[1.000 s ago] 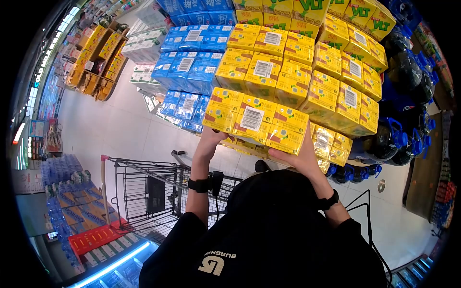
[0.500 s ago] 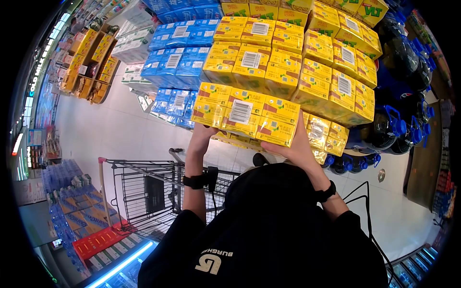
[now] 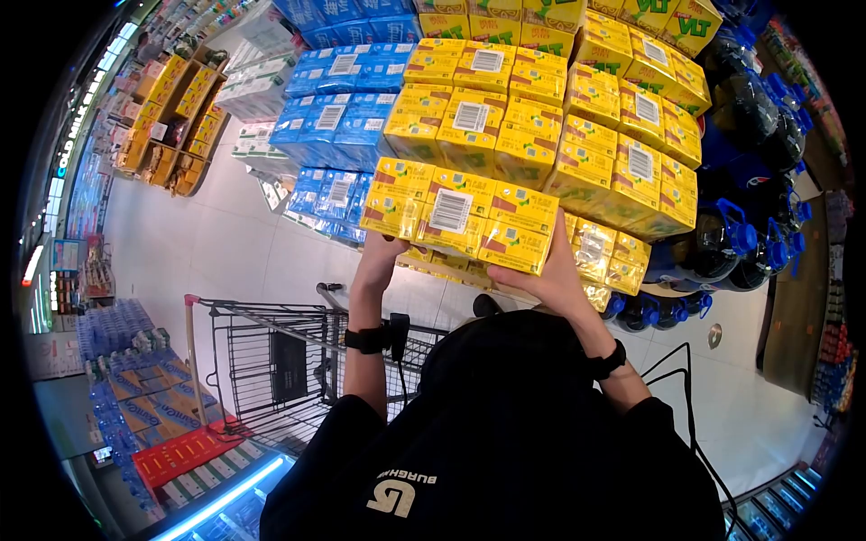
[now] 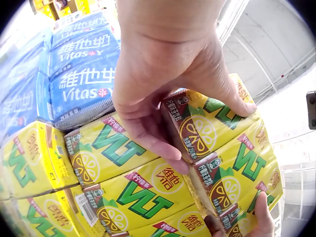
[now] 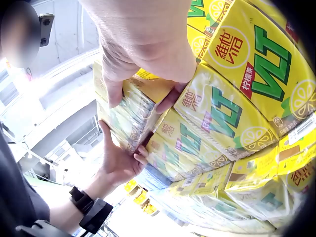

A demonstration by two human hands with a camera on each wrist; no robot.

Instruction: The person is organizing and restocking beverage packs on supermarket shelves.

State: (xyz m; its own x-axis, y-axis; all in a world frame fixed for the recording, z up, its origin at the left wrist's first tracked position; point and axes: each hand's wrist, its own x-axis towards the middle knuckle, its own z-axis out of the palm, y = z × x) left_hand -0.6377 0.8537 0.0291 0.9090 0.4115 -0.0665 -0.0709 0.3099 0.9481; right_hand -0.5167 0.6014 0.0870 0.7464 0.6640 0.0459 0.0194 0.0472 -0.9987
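A shrink-wrapped multipack of yellow lemon tea cartons (image 3: 485, 216) lies at the front of the stack in the head view, its barcode facing up. My left hand (image 3: 375, 261) grips its left end; in the left wrist view the thumb (image 4: 242, 104) lies over the cartons' outer side and the fingers reach behind them. My right hand (image 3: 555, 281) holds the other end, thumb along the near side, fingers at the far side. In the right wrist view both hands clasp the pack (image 5: 132, 111) from opposite ends, close against neighbouring yellow packs (image 5: 217, 113).
More yellow packs (image 3: 606, 167) rise in tiers behind, with blue soy drink packs (image 3: 316, 126) on the left and large dark bottles (image 3: 717, 239) on the right. A black wire shopping cart (image 3: 271, 361) stands at left on the pale tiled floor (image 3: 225, 243).
The head view has shifted, so the stack and hands appear slightly farther left than a second ago. Both hands keep their hold on the front pack.
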